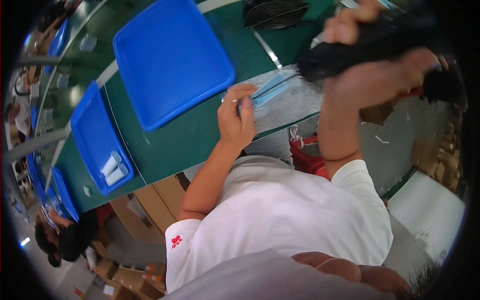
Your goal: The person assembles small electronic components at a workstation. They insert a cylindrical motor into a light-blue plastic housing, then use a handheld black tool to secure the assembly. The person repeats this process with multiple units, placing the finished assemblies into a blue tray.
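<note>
My left hand (238,115) is closed at the near edge of the green table, thumb and fingers pinched on a light blue plastic piece (272,90). A pale piece lies just under it. A thin dark shaft runs from these fingers to a long black tool (325,61), which looks like a powered screwdriver. My right hand (377,80), smeared by motion, is wrapped round the tool's underside. Other fingers (345,27) show on its far side; whose they are I cannot tell.
A large blue tray (172,60) lies left of the work spot. A smaller blue tray (95,125) holds white cups (116,174). A black fan (276,12) stands at the back. Beneath the table are a red stool (307,157) and cardboard boxes (152,205). Another person sits far left.
</note>
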A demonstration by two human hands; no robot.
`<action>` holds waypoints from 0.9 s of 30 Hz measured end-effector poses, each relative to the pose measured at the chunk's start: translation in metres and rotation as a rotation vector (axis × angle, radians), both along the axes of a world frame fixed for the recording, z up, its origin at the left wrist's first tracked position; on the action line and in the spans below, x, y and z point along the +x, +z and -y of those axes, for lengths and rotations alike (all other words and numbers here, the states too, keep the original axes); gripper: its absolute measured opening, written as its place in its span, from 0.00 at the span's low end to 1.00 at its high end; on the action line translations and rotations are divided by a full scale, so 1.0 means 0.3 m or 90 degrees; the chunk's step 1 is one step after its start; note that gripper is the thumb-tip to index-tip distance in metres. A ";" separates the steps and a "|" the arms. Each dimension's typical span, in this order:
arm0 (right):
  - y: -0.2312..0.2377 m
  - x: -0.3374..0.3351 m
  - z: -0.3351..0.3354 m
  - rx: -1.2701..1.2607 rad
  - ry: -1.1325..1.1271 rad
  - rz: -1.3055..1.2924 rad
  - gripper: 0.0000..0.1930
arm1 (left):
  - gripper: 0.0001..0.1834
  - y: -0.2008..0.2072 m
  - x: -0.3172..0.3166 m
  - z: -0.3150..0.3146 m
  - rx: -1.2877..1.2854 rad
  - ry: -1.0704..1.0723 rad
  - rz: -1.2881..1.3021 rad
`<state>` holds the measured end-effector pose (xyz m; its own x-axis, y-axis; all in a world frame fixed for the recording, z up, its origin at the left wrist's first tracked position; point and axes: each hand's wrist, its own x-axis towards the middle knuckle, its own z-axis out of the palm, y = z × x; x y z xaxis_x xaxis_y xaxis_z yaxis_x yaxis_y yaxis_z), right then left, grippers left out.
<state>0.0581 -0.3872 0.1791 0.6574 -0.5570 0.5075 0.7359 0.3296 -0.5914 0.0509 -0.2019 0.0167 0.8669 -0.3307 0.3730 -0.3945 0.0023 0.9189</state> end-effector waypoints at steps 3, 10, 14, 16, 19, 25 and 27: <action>0.072 0.018 -0.068 0.008 -0.124 -0.033 0.30 | 0.08 0.002 0.007 -0.011 0.020 0.017 0.020; 0.203 -0.110 0.153 -0.237 -0.321 0.044 0.30 | 0.11 -0.012 0.003 -0.001 0.000 -0.010 -0.056; 0.184 -0.053 0.224 -0.443 -0.489 0.073 0.19 | 0.11 -0.017 0.000 -0.001 -0.001 -0.010 -0.041; 0.195 -0.040 0.218 -0.481 -0.469 0.090 0.16 | 0.12 -0.020 -0.003 -0.006 0.001 -0.002 -0.031; 0.179 -0.027 0.195 -0.486 -0.441 0.047 0.16 | 0.09 -0.018 0.004 -0.001 -0.010 0.033 0.023; 0.084 -0.094 0.268 -0.289 -0.373 -0.178 0.37 | 0.08 -0.001 0.003 0.010 -0.012 0.011 0.023; 0.069 -0.113 0.196 -0.223 -0.289 -0.170 0.36 | 0.07 -0.003 0.002 0.006 -0.015 0.006 0.007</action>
